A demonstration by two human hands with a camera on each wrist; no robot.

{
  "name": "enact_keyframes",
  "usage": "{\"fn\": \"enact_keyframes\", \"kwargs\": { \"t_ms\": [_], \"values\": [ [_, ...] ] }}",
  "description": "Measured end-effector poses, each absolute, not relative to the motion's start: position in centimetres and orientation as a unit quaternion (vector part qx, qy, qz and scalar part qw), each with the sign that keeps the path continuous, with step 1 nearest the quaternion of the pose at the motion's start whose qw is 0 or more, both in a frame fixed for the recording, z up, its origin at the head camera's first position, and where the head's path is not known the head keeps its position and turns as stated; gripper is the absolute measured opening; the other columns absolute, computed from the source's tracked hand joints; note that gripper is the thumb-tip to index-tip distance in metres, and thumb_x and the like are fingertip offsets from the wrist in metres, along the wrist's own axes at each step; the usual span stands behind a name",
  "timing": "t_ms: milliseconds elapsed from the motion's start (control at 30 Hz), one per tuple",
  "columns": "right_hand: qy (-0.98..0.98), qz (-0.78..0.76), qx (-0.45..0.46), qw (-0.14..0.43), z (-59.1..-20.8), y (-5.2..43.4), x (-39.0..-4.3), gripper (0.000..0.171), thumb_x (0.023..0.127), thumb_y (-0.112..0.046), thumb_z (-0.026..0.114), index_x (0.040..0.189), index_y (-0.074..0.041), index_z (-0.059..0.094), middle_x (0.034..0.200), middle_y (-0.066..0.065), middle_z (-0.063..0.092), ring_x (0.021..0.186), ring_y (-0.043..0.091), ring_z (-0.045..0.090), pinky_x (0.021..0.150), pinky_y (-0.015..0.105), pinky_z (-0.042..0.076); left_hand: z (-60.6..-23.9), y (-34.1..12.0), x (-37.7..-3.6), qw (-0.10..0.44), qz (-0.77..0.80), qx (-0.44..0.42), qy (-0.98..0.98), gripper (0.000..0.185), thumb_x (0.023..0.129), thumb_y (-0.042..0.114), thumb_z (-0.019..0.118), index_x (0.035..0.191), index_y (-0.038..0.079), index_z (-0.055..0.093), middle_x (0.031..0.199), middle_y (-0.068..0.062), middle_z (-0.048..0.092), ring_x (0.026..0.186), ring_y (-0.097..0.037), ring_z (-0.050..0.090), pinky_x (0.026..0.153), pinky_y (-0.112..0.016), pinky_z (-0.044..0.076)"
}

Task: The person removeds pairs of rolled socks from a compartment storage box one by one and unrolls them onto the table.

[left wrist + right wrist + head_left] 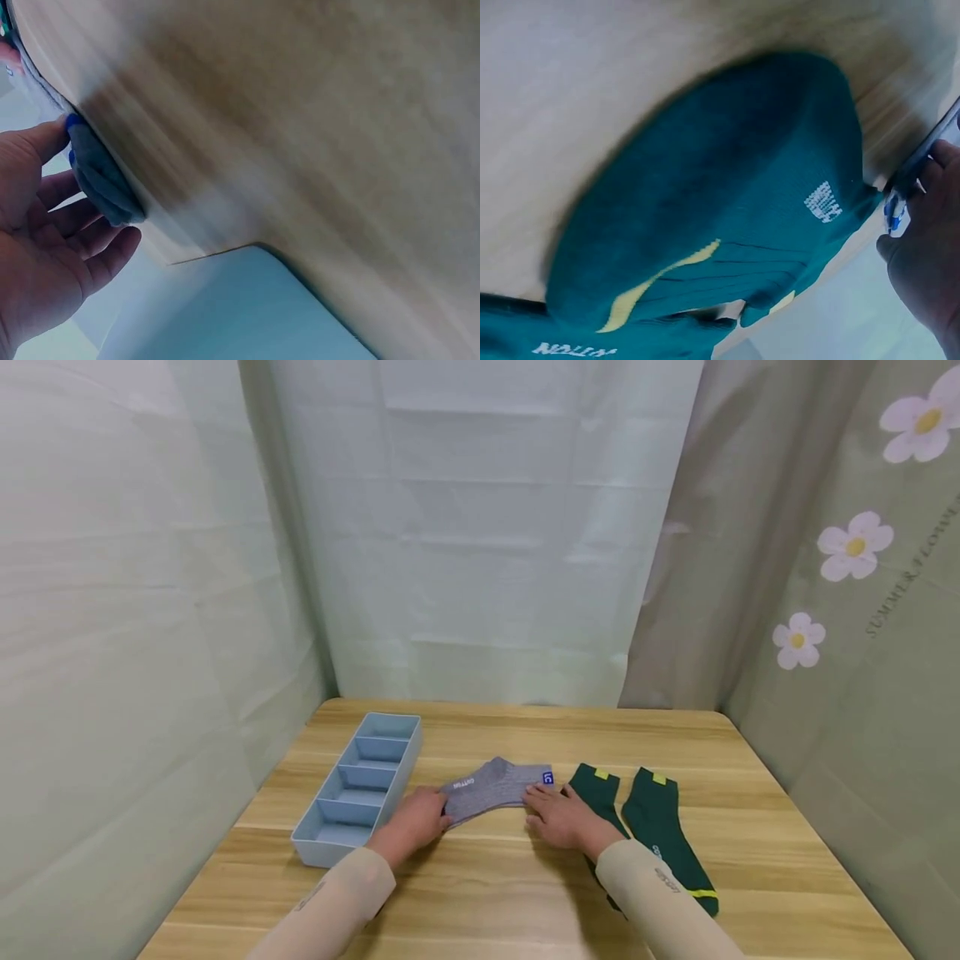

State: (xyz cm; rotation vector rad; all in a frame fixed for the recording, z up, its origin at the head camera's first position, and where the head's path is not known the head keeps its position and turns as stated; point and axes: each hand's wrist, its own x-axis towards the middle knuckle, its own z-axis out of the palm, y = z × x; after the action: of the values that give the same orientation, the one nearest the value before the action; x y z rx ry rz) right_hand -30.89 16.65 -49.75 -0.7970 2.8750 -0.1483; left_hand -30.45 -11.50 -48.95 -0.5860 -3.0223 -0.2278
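A grey sock [491, 785] with a blue label lies flat near the middle of the wooden table [480, 893]. My left hand [431, 812] rests with relaxed fingers on its left end; the left wrist view shows my thumb and fingers [90, 251] touching the sock's rounded toe [101, 180]. My right hand [542, 802] lies with straight fingers on the sock's right end by the label. In the right wrist view that hand [926, 247] is beside the label [892, 214]. Two dark green socks [660, 827] lie to the right, one partly under my right forearm.
A light blue divided organiser tray [330, 850] with several compartments stands left of my left hand, running towards the back. Pale curtains enclose the table at the back and on both sides. Bare wood shows in front of my hands.
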Motion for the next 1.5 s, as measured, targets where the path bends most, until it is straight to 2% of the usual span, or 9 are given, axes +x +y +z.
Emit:
{"fn": "enact_keyframes", "kwargs": {
  "t_ms": [267,567,667,733,833,900,1100,1267,1500],
  "values": [
    [0.967,-0.026,-0.239,0.089,-49.1,16.5,-31.3,0.049,0.107,-0.037,0.038,0.151,-0.015,0.043,0.158,0.003,0.034,0.148,0.025,0.023,0.116,0.059,0.014,-49.3,-11.1,-29.0,0.083,-0.073,-0.226,-0.968,0.032,0.084,0.033,0.078,0.084,0.002,0.068,0.077,-0.007,0.054,0.071,-0.026,0.056,0.063,-0.045,0.049],
    [0.974,-0.034,-0.218,0.054,-49.8,16.2,-31.3,0.052,0.107,-0.037,0.038,0.151,-0.01,0.041,0.159,0.01,0.032,0.148,0.03,0.021,0.116,0.06,0.014,-48.7,-11.2,-28.4,0.059,-0.092,-0.289,-0.951,0.031,0.09,0.037,0.072,0.077,0.01,0.065,0.073,0.0,0.052,0.066,-0.018,0.052,0.059,-0.036,0.045],
    [0.975,-0.093,-0.197,0.039,-50.2,15.6,-30.8,0.054,0.107,-0.037,0.039,0.151,-0.005,0.04,0.158,0.015,0.031,0.148,0.033,0.021,0.115,0.061,0.014,-48.1,-12.0,-29.2,0.052,-0.124,-0.31,-0.941,0.023,0.092,0.03,0.071,0.088,0.007,0.071,0.084,-0.005,0.061,0.077,-0.023,0.061,0.069,-0.04,0.051],
    [0.973,-0.13,-0.189,0.03,-50.3,15.0,-30.3,0.056,0.107,-0.038,0.038,0.151,-0.003,0.039,0.158,0.017,0.03,0.148,0.035,0.022,0.115,0.062,0.015,-47.7,-12.7,-29.7,0.029,-0.14,-0.324,-0.935,0.026,0.092,0.024,0.071,0.107,0.003,0.072,0.105,-0.012,0.066,0.098,-0.029,0.064,0.085,-0.044,0.051],
    [0.967,-0.168,-0.191,0.018,-50.4,13.7,-29.7,0.059,0.106,-0.04,0.04,0.15,0.0,0.039,0.157,0.021,0.031,0.146,0.039,0.023,0.114,0.063,0.017,-47.5,-13.5,-30.2,-0.033,-0.143,-0.344,-0.928,0.045,0.092,0.019,0.071,0.131,-0.001,0.062,0.137,-0.019,0.056,0.125,-0.035,0.054,0.103,-0.048,0.042],
    [0.967,-0.17,-0.187,0.017,-50.5,12.9,-29.5,0.062,0.106,-0.042,0.04,0.15,0.001,0.039,0.157,0.023,0.03,0.146,0.04,0.024,0.114,0.063,0.017,-47.6,-13.8,-30.1,-0.071,-0.144,-0.36,-0.919,0.053,0.092,0.019,0.071,0.138,-0.003,0.055,0.147,-0.021,0.047,0.133,-0.037,0.046,0.109,-0.048,0.037],
    [0.977,-0.144,-0.158,0.031,-50.5,12.1,-29.4,0.067,0.103,-0.048,0.044,0.15,0.0,0.04,0.157,0.02,0.031,0.146,0.038,0.025,0.114,0.063,0.016,-48.0,-13.3,-29.1,-0.075,-0.151,-0.413,-0.895,0.063,0.092,0.022,0.071,0.141,-0.01,0.047,0.151,-0.027,0.038,0.138,-0.041,0.037,0.113,-0.047,0.031],
    [0.976,-0.124,-0.17,0.051,-50.3,12.8,-30.0,0.068,0.101,-0.048,0.049,0.151,-0.003,0.04,0.158,0.016,0.031,0.147,0.034,0.024,0.114,0.064,0.013,-48.4,-12.2,-28.4,-0.075,-0.13,-0.413,-0.898,0.064,0.094,0.029,0.068,0.143,-0.006,0.047,0.155,-0.022,0.034,0.143,-0.038,0.031,0.115,-0.046,0.028],
    [0.969,-0.112,-0.204,0.083,-50.4,14.3,-31.2,0.068,0.101,-0.049,0.048,0.154,-0.007,0.035,0.161,0.012,0.026,0.149,0.031,0.019,0.115,0.063,0.011,-48.9,-10.5,-27.2,-0.104,-0.118,-0.394,-0.905,0.062,0.098,0.038,0.059,0.145,-0.001,0.047,0.156,-0.016,0.036,0.143,-0.029,0.033,0.115,-0.037,0.028]
  ]
}}
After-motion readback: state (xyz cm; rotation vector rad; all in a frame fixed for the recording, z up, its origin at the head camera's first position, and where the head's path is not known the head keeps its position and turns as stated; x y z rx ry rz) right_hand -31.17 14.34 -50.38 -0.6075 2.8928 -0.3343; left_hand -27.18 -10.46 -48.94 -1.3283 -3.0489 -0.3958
